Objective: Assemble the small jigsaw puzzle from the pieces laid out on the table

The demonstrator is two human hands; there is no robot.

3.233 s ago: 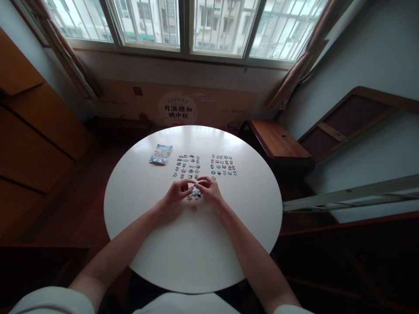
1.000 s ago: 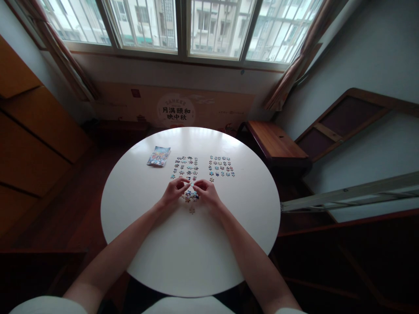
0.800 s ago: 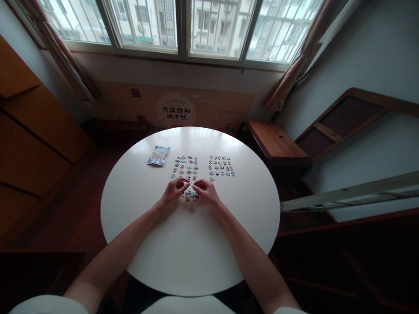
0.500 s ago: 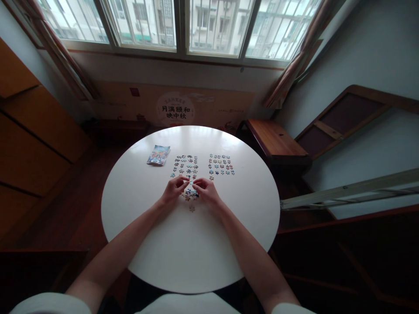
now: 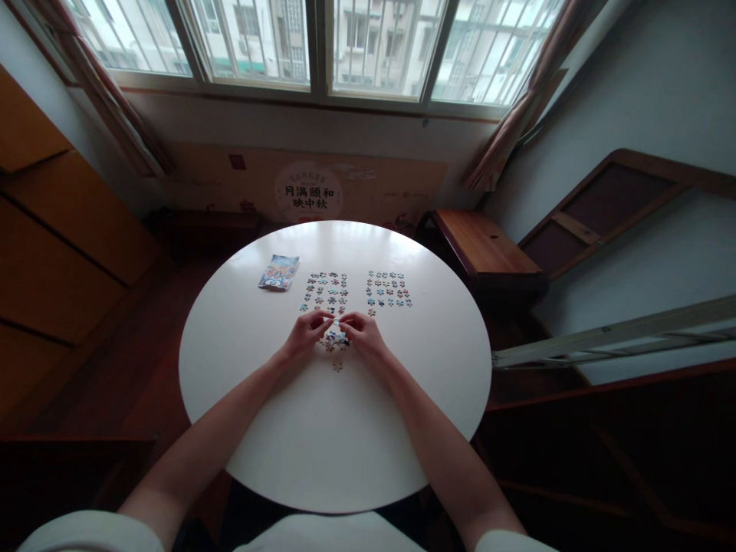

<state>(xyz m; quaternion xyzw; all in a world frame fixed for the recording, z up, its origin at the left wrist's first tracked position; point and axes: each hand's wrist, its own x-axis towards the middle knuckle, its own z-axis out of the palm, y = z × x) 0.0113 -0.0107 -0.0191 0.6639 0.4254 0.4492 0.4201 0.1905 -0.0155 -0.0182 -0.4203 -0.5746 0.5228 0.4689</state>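
Observation:
Between my fingertips, over the middle of a round white table (image 5: 322,429), is a small light puzzle piece (image 5: 336,322). My left hand (image 5: 309,331) pinches at its left side and my right hand (image 5: 361,331) at its right. Just below my fingers lies a small heap of puzzle pieces (image 5: 333,342), with a single pale puzzle piece (image 5: 337,366) nearer to me. Beyond my hands, loose pieces are laid in rows: a left group (image 5: 333,291) and a right group (image 5: 389,290). The pictures on the pieces are too small to make out.
A colourful packet (image 5: 279,273) lies at the table's far left. A wooden bench (image 5: 488,245) stands behind the table at the right, and a metal ladder-like frame (image 5: 621,331) leans in from the right. Windows and a printed banner (image 5: 368,180) are at the back.
Hardly anything differs. Both hands stay in place over the heap with the small piece between the fingertips; the view has shifted very slightly.

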